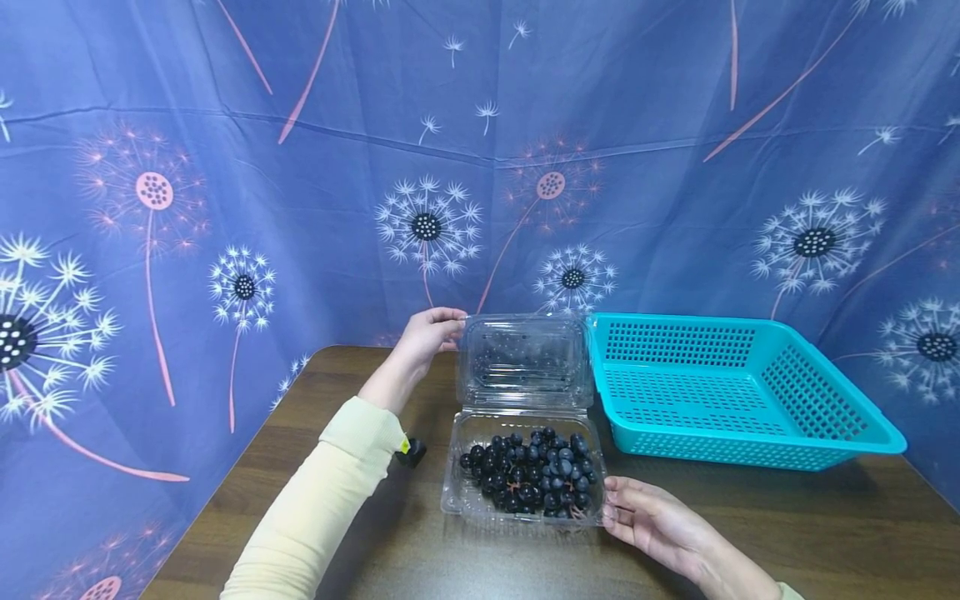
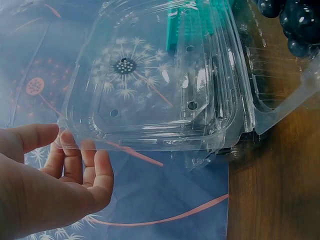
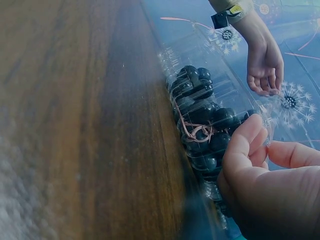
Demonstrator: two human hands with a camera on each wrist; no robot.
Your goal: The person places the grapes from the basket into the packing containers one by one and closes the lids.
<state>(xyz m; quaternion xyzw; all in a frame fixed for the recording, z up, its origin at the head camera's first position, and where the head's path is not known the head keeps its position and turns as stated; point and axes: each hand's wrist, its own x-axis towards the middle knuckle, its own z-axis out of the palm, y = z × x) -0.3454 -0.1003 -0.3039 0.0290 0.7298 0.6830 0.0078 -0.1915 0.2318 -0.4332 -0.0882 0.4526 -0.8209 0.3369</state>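
Left hand pinched the far corner of the raised clamshell lid, while my right hand curled its fingers on the tray's near corner, grapes just beside them. I judged it best to keep the tray pinned to the surface and fold the lid fully back.

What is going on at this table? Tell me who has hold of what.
A person has a clear plastic clamshell box open on the brown wooden table. The left hand holds the raised clear lid by its top corner. The right hand holds the near right corner of the box, which is full of dark grapes. An empty turquoise plastic basket sits right of it.
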